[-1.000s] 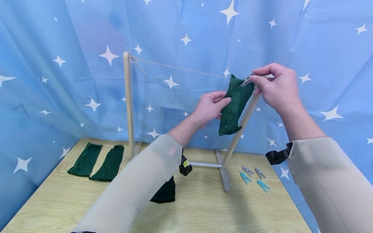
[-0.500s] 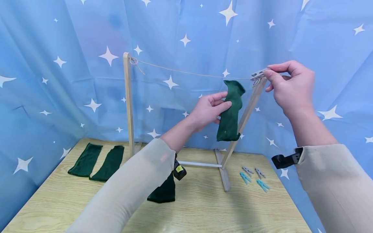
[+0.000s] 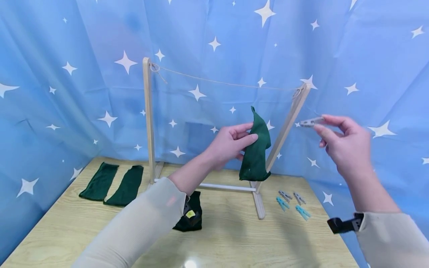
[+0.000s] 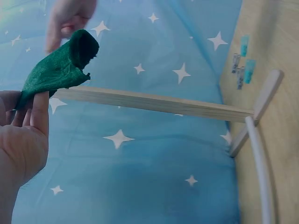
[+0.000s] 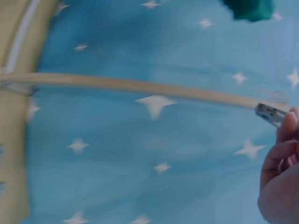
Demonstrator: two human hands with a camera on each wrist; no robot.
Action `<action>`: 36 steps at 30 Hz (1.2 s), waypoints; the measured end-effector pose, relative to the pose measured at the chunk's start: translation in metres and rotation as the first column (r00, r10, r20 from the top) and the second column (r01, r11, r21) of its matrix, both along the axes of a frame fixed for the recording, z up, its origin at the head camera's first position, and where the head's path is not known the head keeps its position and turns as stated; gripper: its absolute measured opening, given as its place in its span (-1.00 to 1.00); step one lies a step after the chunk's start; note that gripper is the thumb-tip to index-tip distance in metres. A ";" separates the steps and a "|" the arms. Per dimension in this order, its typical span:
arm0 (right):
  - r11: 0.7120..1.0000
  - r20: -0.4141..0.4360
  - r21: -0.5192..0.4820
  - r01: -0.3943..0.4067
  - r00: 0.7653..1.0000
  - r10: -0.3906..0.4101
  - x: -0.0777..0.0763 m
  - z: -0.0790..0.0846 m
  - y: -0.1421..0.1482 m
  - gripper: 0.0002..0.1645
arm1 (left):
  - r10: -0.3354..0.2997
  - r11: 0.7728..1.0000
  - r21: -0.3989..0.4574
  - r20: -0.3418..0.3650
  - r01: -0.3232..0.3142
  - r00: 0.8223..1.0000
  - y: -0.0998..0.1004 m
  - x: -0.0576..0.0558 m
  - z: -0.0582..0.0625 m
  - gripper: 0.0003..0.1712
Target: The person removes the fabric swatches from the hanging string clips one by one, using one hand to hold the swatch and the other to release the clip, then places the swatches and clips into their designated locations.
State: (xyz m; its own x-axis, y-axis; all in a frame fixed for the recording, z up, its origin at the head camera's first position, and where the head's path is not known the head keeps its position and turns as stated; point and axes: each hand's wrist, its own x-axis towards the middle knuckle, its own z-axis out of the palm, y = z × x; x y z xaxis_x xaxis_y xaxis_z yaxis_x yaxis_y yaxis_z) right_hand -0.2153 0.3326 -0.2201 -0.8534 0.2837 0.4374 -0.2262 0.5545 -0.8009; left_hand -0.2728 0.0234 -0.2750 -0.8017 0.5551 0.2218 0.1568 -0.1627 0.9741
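My left hand pinches a dark green piece of cloth near its middle, thumb in front. The cloth hangs below the line, apart from it, and its upper end curls over in the left wrist view. Out to the right, my right hand pinches a grey clothespin between thumb and fingertips. A thin string runs between the two posts of a wooden rack, with nothing hanging on it. The same clothespin shows beside the post in the right wrist view.
Two green cloths lie flat at the table's left, side by side. Another dark cloth lies partly hidden behind my left wrist. Several grey and teal clothespins lie right of the rack's foot. A starry blue curtain stands behind.
My right hand has drawn the clothespin off the cloth and string, then moved right and down. My left hand has lowered the cloth away from the string, slightly leftward.
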 end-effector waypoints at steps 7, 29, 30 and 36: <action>0.994 0.119 -0.109 -0.019 0.992 0.032 0.014 -0.073 0.036 -0.43 | 0.005 0.999 -0.040 0.031 -0.003 0.999 -0.015 0.013 -0.029 -0.31; 0.995 0.589 -0.054 0.078 0.807 -0.032 0.052 -0.233 0.095 -0.16 | -0.015 0.995 -0.095 0.164 0.031 0.986 -0.035 0.031 -0.114 -0.29; 0.996 0.610 -0.046 0.075 0.792 -0.031 0.053 -0.237 0.095 -0.14 | -0.012 0.995 -0.098 0.170 0.030 0.985 -0.035 0.032 -0.117 -0.30; 0.998 0.678 0.005 0.064 0.733 -0.051 0.054 -0.261 0.089 -0.16 | -0.019 0.994 -0.100 0.210 0.041 0.978 -0.037 0.035 -0.132 -0.30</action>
State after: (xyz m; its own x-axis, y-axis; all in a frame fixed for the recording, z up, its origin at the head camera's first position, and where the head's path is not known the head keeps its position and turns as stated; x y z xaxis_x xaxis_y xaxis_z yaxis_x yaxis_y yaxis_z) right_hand -0.1611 0.4221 -0.4809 -0.9035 0.3439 -0.2559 0.4122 0.5331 -0.7389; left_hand -0.2377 -0.0133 -0.4070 -0.8071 0.5904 -0.0083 -0.0548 -0.0609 0.9966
